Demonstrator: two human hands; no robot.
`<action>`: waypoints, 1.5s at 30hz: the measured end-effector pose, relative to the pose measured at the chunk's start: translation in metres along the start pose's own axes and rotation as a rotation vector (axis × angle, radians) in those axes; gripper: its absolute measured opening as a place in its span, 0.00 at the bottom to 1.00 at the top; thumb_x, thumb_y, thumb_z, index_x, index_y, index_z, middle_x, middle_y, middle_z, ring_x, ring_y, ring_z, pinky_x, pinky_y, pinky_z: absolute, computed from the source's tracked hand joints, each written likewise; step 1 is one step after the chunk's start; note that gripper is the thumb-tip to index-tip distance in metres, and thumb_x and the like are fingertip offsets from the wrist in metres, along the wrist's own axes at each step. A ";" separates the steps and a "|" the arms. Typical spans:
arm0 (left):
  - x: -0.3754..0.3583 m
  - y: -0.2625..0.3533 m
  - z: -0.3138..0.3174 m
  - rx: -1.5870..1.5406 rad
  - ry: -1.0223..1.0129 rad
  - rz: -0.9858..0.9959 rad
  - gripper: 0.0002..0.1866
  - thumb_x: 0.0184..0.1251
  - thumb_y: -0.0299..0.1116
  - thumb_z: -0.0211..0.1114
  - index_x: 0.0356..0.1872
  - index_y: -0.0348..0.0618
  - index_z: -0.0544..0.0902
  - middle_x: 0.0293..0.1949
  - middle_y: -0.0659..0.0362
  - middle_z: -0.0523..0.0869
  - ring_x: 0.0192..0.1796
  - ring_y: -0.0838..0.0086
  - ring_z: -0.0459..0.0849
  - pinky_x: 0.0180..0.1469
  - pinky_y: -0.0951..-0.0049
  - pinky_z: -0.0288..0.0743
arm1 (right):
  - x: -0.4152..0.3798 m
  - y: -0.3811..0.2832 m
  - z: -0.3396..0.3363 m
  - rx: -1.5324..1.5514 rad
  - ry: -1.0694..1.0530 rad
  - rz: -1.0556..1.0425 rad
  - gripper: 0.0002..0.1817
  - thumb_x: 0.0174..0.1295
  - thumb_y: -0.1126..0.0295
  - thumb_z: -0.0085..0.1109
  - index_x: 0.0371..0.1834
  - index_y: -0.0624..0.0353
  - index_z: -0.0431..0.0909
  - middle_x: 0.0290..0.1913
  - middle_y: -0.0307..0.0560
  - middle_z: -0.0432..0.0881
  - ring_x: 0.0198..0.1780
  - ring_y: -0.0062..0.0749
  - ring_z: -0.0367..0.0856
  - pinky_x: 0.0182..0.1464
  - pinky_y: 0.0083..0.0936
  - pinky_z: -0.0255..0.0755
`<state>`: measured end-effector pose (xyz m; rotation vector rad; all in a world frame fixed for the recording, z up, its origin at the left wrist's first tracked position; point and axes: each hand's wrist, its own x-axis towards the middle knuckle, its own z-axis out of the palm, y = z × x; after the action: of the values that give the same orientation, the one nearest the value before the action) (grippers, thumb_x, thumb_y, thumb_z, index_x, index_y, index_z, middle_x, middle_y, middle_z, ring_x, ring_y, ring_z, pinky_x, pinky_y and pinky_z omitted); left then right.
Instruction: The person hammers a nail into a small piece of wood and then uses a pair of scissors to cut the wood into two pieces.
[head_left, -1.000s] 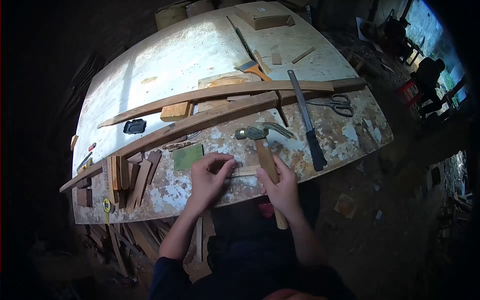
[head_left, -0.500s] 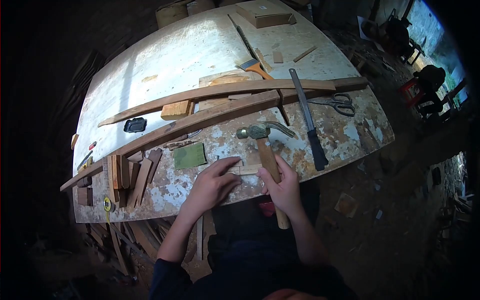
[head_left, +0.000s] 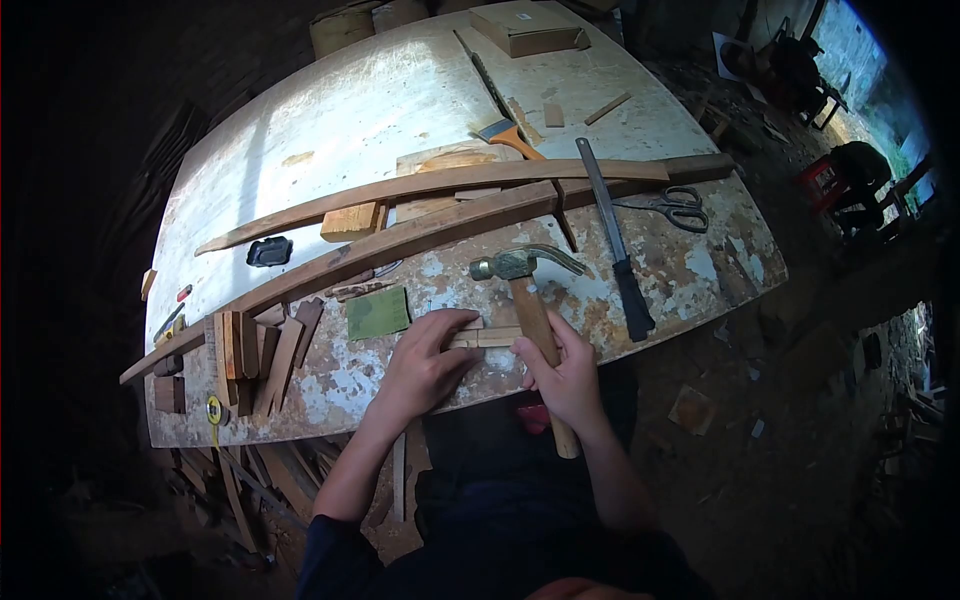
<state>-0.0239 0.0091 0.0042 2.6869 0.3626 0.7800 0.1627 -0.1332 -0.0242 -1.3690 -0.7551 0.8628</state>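
Note:
My right hand (head_left: 563, 373) is closed round the wooden handle of a claw hammer (head_left: 533, 310). The hammer's head points away from me, over the worn tabletop, and its handle end hangs past the near edge. Between my hands lies a small pale wood strip (head_left: 495, 336) with a joint line across it. My left hand (head_left: 428, 362) grips its left end between thumb and fingers, close over the table. The strip's right end passes behind the hammer handle and my right fingers. A green cloth-like square (head_left: 378, 313) lies just beyond my left hand.
Long wood bars (head_left: 440, 225) run across the workbench (head_left: 350, 110). To the right lie a black-handled file (head_left: 613, 250) and scissors (head_left: 684, 209). Short wood blocks (head_left: 240, 350) and a tape measure (head_left: 215, 409) are at the left. A paintbrush (head_left: 512, 137) and cardboard box (head_left: 525, 30) lie farther back.
Almost nothing differs. The hammer head has shifted very slightly left, and my hands keep the same hold.

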 end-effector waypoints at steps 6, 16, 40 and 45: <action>0.009 -0.006 0.003 0.071 0.063 -0.031 0.08 0.58 0.27 0.81 0.38 0.39 0.94 0.62 0.50 0.90 0.63 0.52 0.88 0.63 0.56 0.84 | 0.000 -0.001 -0.001 0.002 -0.003 0.008 0.27 0.78 0.68 0.72 0.76 0.66 0.80 0.37 0.41 0.91 0.28 0.17 0.86 0.30 0.21 0.81; -0.005 -0.007 0.014 0.182 0.157 -0.187 0.08 0.59 0.25 0.81 0.39 0.39 0.95 0.63 0.48 0.89 0.66 0.50 0.87 0.66 0.54 0.83 | -0.001 -0.003 -0.003 -0.023 -0.042 -0.004 0.27 0.81 0.72 0.67 0.80 0.67 0.75 0.43 0.42 0.92 0.28 0.14 0.83 0.29 0.16 0.78; -0.029 -0.012 -0.020 -0.134 0.073 -0.567 0.07 0.65 0.28 0.83 0.42 0.41 0.98 0.61 0.47 0.94 0.66 0.51 0.90 0.69 0.55 0.83 | -0.001 -0.001 -0.004 -0.010 -0.012 -0.006 0.26 0.78 0.69 0.71 0.75 0.65 0.80 0.35 0.39 0.89 0.28 0.17 0.86 0.31 0.21 0.81; -0.033 -0.014 -0.018 -0.081 0.077 -0.537 0.07 0.63 0.26 0.84 0.41 0.41 0.98 0.56 0.50 0.95 0.61 0.52 0.91 0.65 0.57 0.84 | -0.001 -0.001 -0.003 -0.009 -0.004 -0.003 0.27 0.78 0.68 0.72 0.76 0.65 0.80 0.35 0.40 0.90 0.28 0.18 0.86 0.31 0.22 0.81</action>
<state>-0.0632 0.0158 -0.0021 2.3163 0.9935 0.7088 0.1648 -0.1361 -0.0239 -1.3742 -0.7644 0.8608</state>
